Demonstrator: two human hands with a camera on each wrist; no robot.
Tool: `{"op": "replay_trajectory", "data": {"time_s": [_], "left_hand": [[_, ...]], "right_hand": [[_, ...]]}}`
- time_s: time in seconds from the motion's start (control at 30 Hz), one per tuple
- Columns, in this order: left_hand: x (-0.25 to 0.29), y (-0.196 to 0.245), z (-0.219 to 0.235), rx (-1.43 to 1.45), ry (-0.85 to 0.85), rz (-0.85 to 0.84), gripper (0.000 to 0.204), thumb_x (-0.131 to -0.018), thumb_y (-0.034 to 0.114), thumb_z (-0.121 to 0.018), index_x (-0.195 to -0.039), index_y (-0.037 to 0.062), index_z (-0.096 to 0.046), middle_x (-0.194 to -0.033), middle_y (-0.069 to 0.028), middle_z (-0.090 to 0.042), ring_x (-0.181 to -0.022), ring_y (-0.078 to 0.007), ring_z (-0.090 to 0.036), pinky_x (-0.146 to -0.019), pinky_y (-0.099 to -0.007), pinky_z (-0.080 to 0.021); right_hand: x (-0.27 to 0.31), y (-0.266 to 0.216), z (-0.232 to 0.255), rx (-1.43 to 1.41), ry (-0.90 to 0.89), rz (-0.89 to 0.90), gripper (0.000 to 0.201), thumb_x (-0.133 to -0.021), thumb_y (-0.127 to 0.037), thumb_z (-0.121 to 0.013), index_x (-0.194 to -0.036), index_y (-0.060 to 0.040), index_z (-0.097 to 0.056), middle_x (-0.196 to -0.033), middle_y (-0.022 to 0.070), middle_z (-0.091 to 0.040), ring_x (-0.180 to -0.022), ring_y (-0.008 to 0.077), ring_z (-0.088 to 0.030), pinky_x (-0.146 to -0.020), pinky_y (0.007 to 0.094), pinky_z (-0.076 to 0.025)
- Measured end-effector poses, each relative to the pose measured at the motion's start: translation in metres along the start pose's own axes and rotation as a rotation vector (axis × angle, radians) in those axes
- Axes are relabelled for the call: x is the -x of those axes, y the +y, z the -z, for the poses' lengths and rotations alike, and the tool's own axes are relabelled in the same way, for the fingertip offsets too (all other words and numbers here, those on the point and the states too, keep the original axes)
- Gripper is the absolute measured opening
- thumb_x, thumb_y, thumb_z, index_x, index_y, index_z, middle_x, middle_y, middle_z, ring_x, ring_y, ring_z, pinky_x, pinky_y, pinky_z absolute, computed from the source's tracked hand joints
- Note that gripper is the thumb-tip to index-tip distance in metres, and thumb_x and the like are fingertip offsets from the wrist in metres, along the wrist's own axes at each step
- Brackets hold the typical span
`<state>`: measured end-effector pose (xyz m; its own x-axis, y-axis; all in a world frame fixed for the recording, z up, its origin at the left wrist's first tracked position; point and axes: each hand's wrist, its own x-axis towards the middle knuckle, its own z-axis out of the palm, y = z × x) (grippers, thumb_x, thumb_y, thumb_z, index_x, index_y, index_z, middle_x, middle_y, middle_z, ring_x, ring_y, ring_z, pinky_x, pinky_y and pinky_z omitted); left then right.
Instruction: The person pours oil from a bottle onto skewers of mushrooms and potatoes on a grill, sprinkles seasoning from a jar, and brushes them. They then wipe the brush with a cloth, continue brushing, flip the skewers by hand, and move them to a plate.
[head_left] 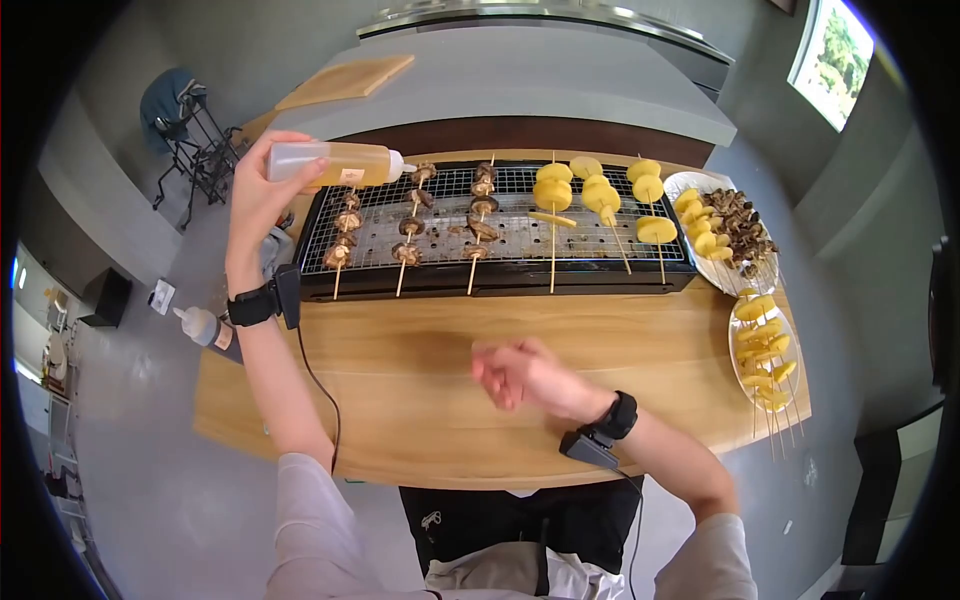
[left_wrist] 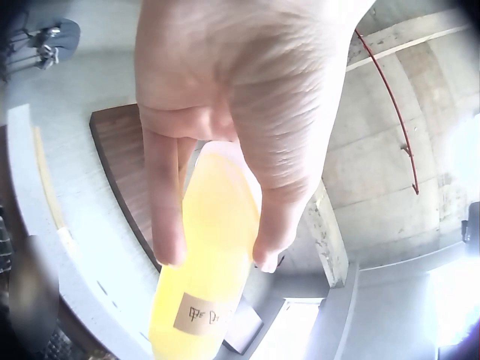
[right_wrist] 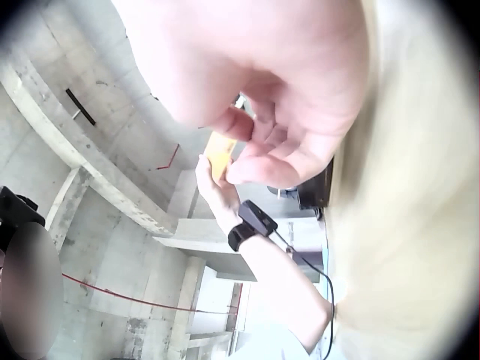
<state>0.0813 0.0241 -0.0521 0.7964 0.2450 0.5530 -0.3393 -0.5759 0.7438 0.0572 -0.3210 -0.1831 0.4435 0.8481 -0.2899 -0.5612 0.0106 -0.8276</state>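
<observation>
your left hand (head_left: 258,190) is wrapped round the squeeze bottle (head_left: 345,162), far left | right hand (head_left: 528,376) loosely curled, looks empty | I'd squeeze gently, nozzle (head_left: 399,165) low over mushroom skewers (head_left: 410,228) (drips happen)

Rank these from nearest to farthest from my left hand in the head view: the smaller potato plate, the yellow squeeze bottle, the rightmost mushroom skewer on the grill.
1. Yellow squeeze bottle: held in the left hand.
2. Rightmost mushroom skewer: on the grill, right of that hand.
3. Smaller potato plate: at the right end of the table.
</observation>
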Motion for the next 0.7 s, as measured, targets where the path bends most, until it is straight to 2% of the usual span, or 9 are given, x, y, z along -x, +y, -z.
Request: {"op": "replay_trajectory", "data": {"time_s": [0.03, 0.1, 0.13, 0.33, 0.43, 0.5, 0.57, 0.6, 0.7], "left_hand": [[0.001, 0.002, 0.002, 0.026, -0.041, -0.003, 0.032, -0.079, 0.013, -0.079, -0.105, 0.0046, -0.062, -0.100, -0.0063, -0.065, -0.089, -0.0126, -0.064, -0.065, -0.0242, -0.057], [0.004, 0.007, 0.007, 0.056, -0.080, -0.008, 0.032, -0.079, 0.013, -0.079, -0.104, 0.0044, -0.063, -0.100, -0.0061, -0.065, -0.089, -0.0125, -0.064, -0.064, -0.0241, -0.056], [0.006, 0.010, 0.010, 0.051, -0.106, -0.009, 0.032, -0.078, 0.012, -0.079, -0.104, 0.0044, -0.063, -0.100, -0.0058, -0.065, -0.089, -0.0123, -0.064, -0.064, -0.0238, -0.056], [0.015, 0.023, 0.031, 0.026, -0.131, 0.002, 0.031, -0.076, 0.010, -0.080, -0.102, 0.0054, -0.063, -0.100, -0.0047, -0.065, -0.088, -0.0115, -0.063, -0.063, -0.0230, -0.055], [0.018, 0.023, 0.035, 0.039, -0.122, -0.012, 0.031, -0.076, 0.010, -0.080, -0.102, 0.0058, -0.063, -0.099, -0.0042, -0.064, -0.087, -0.0114, -0.063, -0.064, -0.0230, -0.056], [0.016, 0.021, 0.035, 0.052, -0.104, -0.037, 0.031, -0.076, 0.011, -0.080, -0.102, 0.0058, -0.063, -0.099, -0.0041, -0.064, -0.087, -0.0115, -0.064, -0.064, -0.0231, -0.056], [0.014, 0.017, 0.032, 0.070, -0.099, -0.046, 0.032, -0.076, 0.011, -0.080, -0.102, 0.0053, -0.062, -0.099, -0.0038, -0.064, -0.086, -0.0119, -0.064, -0.064, -0.0235, -0.057], [0.012, 0.016, 0.028, 0.068, -0.069, -0.042, 0.033, -0.075, 0.013, -0.081, -0.101, 0.0045, -0.063, -0.097, -0.0049, -0.065, -0.085, -0.0120, -0.065, -0.064, -0.0237, -0.058], [0.005, 0.009, 0.016, 0.007, 0.006, -0.045, 0.034, -0.074, 0.016, -0.083, -0.100, 0.0038, -0.064, -0.095, -0.0064, -0.066, -0.083, -0.0119, -0.065, -0.063, -0.0242, -0.058]], "right_hand": [[-0.003, -0.005, 0.003, 0.006, 0.006, -0.005, 0.024, -0.098, -0.019, -0.047, -0.088, -0.0022, -0.060, -0.069, 0.0009, -0.053, -0.054, 0.0100, -0.050, -0.050, 0.0242, -0.040], [-0.014, -0.008, 0.012, -0.113, 0.034, 0.123, 0.028, -0.098, -0.019, -0.046, -0.109, 0.0022, -0.060, -0.082, 0.0032, -0.060, -0.065, 0.0118, -0.057, -0.060, 0.0254, -0.047], [-0.020, -0.009, 0.014, -0.088, -0.001, 0.115, 0.034, -0.101, -0.024, -0.044, -0.119, 0.0021, -0.056, -0.096, 0.0058, -0.062, -0.074, 0.0126, -0.060, -0.066, 0.0262, -0.048], [-0.061, -0.009, -0.017, -0.203, 0.025, -0.015, 0.054, -0.099, -0.044, -0.050, -0.129, 0.0003, -0.048, -0.118, 0.0106, -0.060, -0.085, 0.0164, -0.064, -0.071, 0.0281, -0.050], [-0.083, -0.002, -0.035, -0.159, 0.013, 0.083, 0.058, -0.096, -0.046, -0.056, -0.129, 0.0002, -0.048, -0.121, 0.0107, -0.059, -0.087, 0.0168, -0.064, -0.072, 0.0285, -0.051], [-0.092, -0.007, -0.040, -0.230, 0.020, 0.067, 0.053, -0.096, -0.042, -0.057, -0.128, 0.0000, -0.049, -0.118, 0.0098, -0.061, -0.086, 0.0152, -0.064, -0.071, 0.0265, -0.050], [-0.101, -0.011, -0.044, -0.284, 0.070, 0.149, 0.045, -0.098, -0.037, -0.055, -0.125, -0.0002, -0.052, -0.111, 0.0071, -0.064, -0.087, 0.0126, -0.064, -0.069, 0.0232, -0.049], [-0.103, -0.013, -0.045, -0.318, 0.116, 0.139, 0.036, -0.100, -0.030, -0.054, -0.120, -0.0009, -0.056, -0.101, 0.0031, -0.067, -0.082, 0.0085, -0.062, -0.066, 0.0200, -0.048], [-0.110, -0.006, -0.041, -0.331, 0.025, 0.155, 0.030, -0.101, -0.027, -0.053, -0.120, -0.0038, -0.057, -0.095, -0.0022, -0.065, -0.073, 0.0038, -0.055, -0.062, 0.0179, -0.044]]}}
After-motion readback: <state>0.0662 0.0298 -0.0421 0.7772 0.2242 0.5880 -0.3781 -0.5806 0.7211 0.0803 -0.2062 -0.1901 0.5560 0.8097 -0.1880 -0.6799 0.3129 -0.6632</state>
